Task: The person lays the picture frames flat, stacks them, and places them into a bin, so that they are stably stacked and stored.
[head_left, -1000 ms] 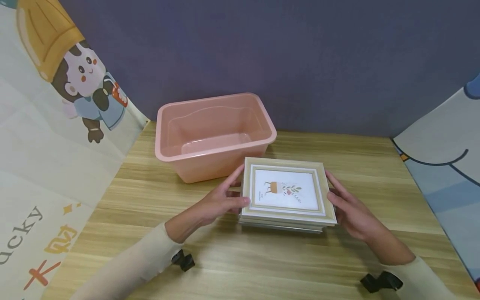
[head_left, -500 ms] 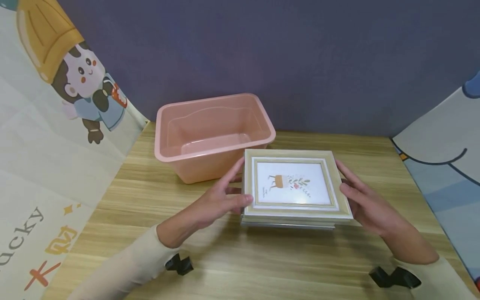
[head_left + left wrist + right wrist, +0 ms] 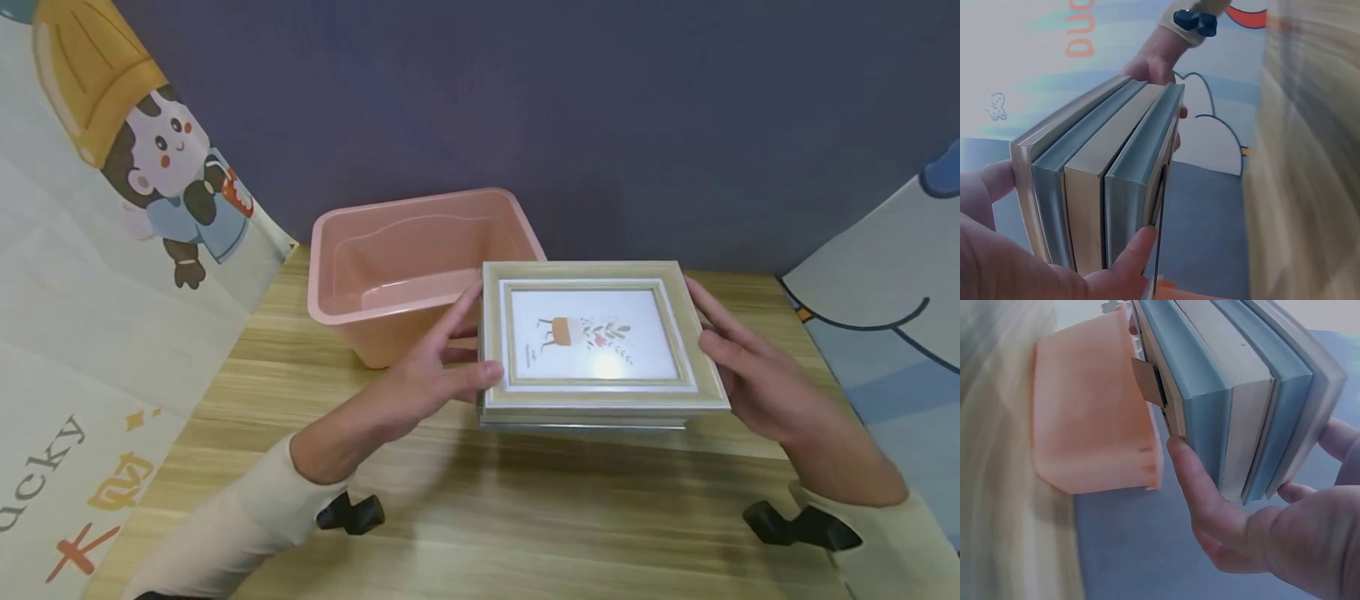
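A stack of several picture frames is held above the table between both hands, faces up. The top frame is cream, with a flower-and-animal print behind its glass. Blue and cream edges alternate in the stack, as a blue frame in the left wrist view and a cream frame in the right wrist view show. My left hand grips the left end, thumb on the top frame's border and fingers reaching underneath. At the opposite end, my right hand grips with its thumb near the top edge.
A pink plastic bin stands behind and left of the stack, with its right front corner covered by the frames in the head view. The wooden table ends at a dark blue backdrop. Printed cloth hangs at both sides.
Both hands have raised the stack off the table and moved it back and slightly right. It overlaps the bin's corner in the head view. The bin has not moved.
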Motion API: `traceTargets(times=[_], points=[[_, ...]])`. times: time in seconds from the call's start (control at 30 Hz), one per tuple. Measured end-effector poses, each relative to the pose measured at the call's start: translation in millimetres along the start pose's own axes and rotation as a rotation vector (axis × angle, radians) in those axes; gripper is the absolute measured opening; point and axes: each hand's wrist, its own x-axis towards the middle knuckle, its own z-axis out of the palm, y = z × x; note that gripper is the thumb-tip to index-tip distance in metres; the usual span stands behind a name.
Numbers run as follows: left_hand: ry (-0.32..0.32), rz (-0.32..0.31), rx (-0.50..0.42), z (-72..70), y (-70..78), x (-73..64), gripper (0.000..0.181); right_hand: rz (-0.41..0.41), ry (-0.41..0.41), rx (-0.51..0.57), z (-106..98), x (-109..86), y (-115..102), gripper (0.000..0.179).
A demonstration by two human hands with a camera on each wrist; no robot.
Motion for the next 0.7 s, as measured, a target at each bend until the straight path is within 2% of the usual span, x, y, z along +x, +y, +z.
traceTargets(times=[0.2, 0.4, 0.53, 0.7], points=[[0.018, 0.020, -0.003, -5.3, 13.9, 0.1, 0.094, -0.043, -0.050, -0.008, 0.5, 10.9, -18.7, 0.062], [0.037, 0.022, -0.048, -13.0, 29.3, 0.0, 0.088, -0.056, -0.076, -0.024, 4.0, 26.9, -36.3, 0.062], [0.052, 0.020, -0.063, -20.2, 37.6, 2.5, 0.086, -0.035, -0.092, 0.004, 9.5, 37.8, -48.0, 0.062], [0.085, -0.004, -0.038, -32.4, 46.4, 4.4, 0.083, -0.001, -0.085, 0.017, 18.2, 54.2, -61.0, 0.061]])
